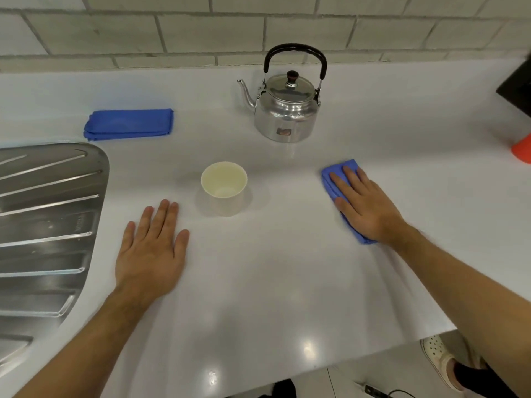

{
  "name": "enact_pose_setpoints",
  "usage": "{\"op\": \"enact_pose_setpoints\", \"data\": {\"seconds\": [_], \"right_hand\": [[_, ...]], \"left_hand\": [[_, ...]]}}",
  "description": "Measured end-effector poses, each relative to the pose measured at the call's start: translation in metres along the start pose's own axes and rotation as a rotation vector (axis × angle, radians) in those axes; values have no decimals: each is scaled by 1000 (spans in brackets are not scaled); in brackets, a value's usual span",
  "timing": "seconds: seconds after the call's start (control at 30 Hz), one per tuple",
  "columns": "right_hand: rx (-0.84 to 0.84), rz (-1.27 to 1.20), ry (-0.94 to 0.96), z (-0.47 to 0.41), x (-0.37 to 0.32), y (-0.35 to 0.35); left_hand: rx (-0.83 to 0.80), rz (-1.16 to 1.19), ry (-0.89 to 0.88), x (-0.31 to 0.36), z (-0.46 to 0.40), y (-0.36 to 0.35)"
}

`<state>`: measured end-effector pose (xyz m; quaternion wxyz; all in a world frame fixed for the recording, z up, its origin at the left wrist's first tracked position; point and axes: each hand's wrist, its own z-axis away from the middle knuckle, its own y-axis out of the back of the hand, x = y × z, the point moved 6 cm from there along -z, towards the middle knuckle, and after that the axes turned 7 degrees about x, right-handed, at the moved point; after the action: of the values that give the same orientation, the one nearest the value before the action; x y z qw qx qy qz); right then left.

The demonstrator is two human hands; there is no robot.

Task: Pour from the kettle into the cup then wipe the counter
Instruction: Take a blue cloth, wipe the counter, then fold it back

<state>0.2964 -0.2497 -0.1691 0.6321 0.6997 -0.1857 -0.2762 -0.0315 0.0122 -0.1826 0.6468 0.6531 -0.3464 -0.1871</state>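
Note:
A shiny metal kettle (287, 107) with a black handle stands upright at the back of the white counter (273, 282), spout pointing left. A cream paper cup (224, 187) stands in front of it, nearer me. My right hand (365, 208) presses flat on a blue cloth (334, 179) to the right of the cup, fingers spread over it. My left hand (152, 251) lies flat on the bare counter, just left of the cup and not touching it.
A second blue cloth (129, 124) lies folded at the back left. A steel sink drainer (46, 234) fills the left side. An orange object (522, 150) and a dark object (517, 87) sit at the right edge. The counter's front edge runs at lower right.

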Motion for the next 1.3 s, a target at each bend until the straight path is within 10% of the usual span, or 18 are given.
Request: {"op": "enact_pose_setpoints", "data": {"seconds": [0.3, 0.83, 1.1, 1.3], "right_hand": [[43, 108, -397, 119, -70, -3], [-100, -46, 106, 24, -367, -65], [-197, -545, 155, -34, -381, -22], [5, -740, 188, 5, -316, 64]], "left_hand": [[-27, 16, 5, 2, 0, -1], [7, 588, -16, -42, 35, 52], [281, 729, 49, -52, 28, 73], [35, 274, 94, 9, 4, 38]]}}
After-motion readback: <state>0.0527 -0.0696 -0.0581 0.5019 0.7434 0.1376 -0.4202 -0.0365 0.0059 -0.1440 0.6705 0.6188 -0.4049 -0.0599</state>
